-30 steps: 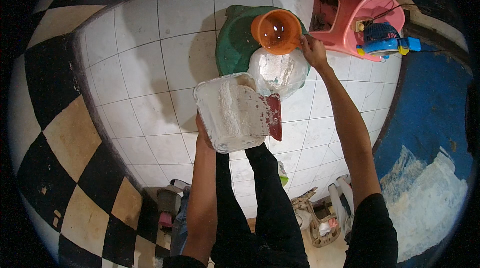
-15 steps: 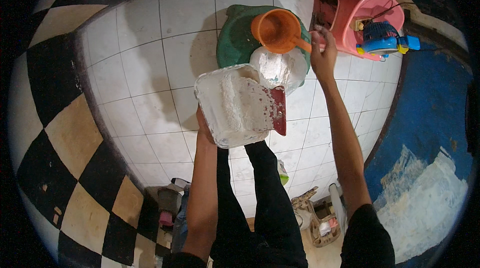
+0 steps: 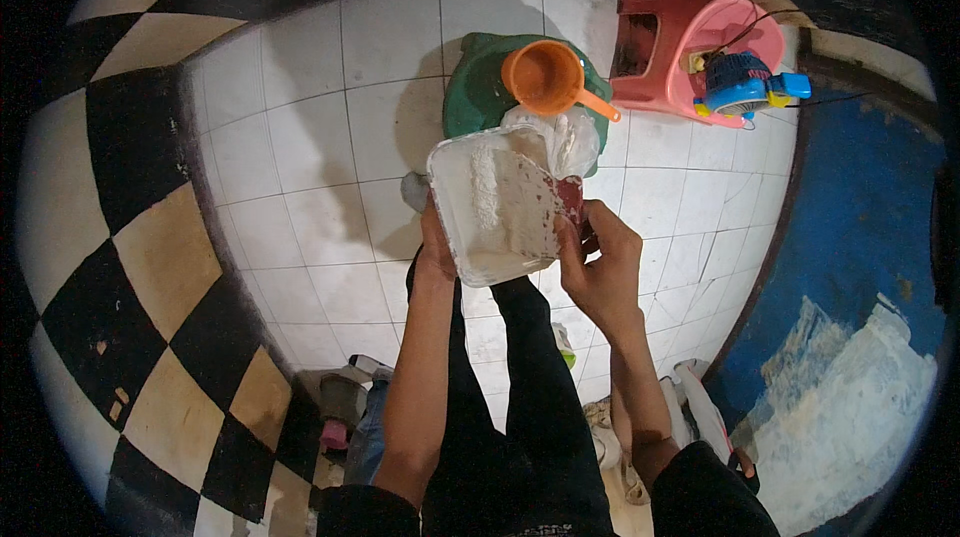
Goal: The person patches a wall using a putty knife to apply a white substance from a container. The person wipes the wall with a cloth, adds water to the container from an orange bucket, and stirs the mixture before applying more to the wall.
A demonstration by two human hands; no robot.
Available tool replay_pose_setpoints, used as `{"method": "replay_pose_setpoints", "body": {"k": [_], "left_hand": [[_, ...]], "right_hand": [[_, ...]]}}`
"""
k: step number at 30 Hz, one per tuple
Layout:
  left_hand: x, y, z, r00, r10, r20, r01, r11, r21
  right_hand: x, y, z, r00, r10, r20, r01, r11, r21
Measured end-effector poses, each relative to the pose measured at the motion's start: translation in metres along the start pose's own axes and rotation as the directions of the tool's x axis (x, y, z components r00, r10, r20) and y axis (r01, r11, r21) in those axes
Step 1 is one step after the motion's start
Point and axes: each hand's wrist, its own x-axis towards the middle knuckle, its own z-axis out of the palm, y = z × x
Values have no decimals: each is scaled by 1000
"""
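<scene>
My left hand (image 3: 436,245) is closed on the left side of a white square tub (image 3: 441,172), held up above my legs. White paste (image 3: 486,199) coats the inside of the tub. A dark red flat scraper (image 3: 570,195), smeared with the paste, lies across the tub's right side. The thumb and fingers of my right hand (image 3: 606,262) pinch its right edge. Beyond the tub, an orange dipper (image 3: 546,79) rests on a green stool (image 3: 472,97), its handle pointing right. Beside it is a crumpled clear plastic bag (image 3: 577,141), partly hidden by the tub.
A pink plastic chair (image 3: 648,87) stands at the far right, with a small blue fan (image 3: 738,85) and a cord on it. Chequered wall (image 3: 165,307) runs along the left; a blue wall (image 3: 830,227) with a white patch bounds the right. White tiles (image 3: 310,227) cover the floor.
My right hand has left the dipper's handle and come down and nearer to grip the scraper. The dipper stays over the stool. The tub appears slightly farther right.
</scene>
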Motion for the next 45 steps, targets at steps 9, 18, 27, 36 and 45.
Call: {"method": "replay_pose_setpoints", "body": {"k": [9, 18, 27, 36, 45], "left_hand": [[-61, 12, 46, 955, 30, 296, -15, 998, -55], [-130, 25, 97, 957, 145, 250, -122, 987, -105], [-188, 13, 125, 876, 171, 451, -34, 955, -296], [-282, 44, 184, 807, 167, 566, -85, 982, -168], [-313, 55, 149, 748, 347, 565, -200, 931, -307]], "right_hand": [[-40, -103, -41, 975, -202, -90, 196, 978, -76], [-64, -162, -106, 926, -301, -229, 283, 953, -108], [-101, -213, -174, 965, -199, -171, 199, 980, -13], [-140, -233, -198, 933, -312, -181, 320, 947, 19], [-172, -270, -192, 867, -433, -248, 448, 894, 5]]}}
